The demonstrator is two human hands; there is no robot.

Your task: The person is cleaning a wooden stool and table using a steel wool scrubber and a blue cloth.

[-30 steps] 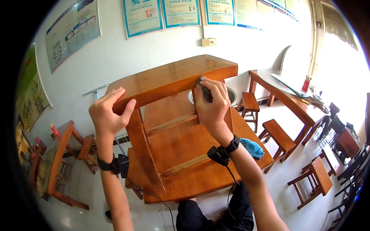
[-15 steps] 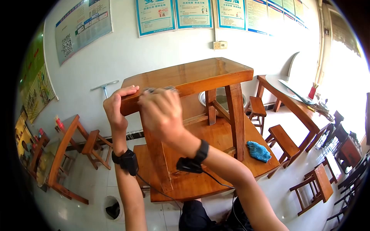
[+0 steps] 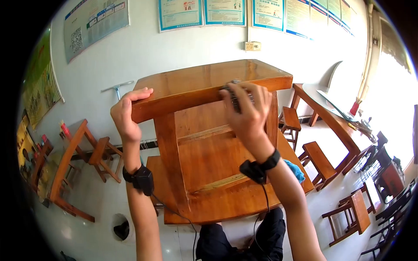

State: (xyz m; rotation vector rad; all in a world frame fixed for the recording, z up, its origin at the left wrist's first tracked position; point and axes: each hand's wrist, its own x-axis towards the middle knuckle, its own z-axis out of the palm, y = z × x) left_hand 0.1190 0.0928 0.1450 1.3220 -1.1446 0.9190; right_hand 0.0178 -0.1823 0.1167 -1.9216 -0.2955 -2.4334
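I've got the right hand [image 3: 250,112] pinching a scouring pad [image 3: 235,103] at the front edge of the stool [image 3: 204,79]. Left hand [image 3: 127,114] lies over its left corner; can't tell if clamped. Stool's upright on the tabletop [image 3: 228,205], blue cloth [image 3: 296,171] right, partly hidden.

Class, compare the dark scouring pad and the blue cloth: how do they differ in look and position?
The scouring pad is dark and wiry-looking; the cloth is bright blue. The pad is in the right hand, at the bench edge; the cloth lies lower, on the table, unheld. Both are partly hidden, the pad by the hand, the cloth by the forearm.
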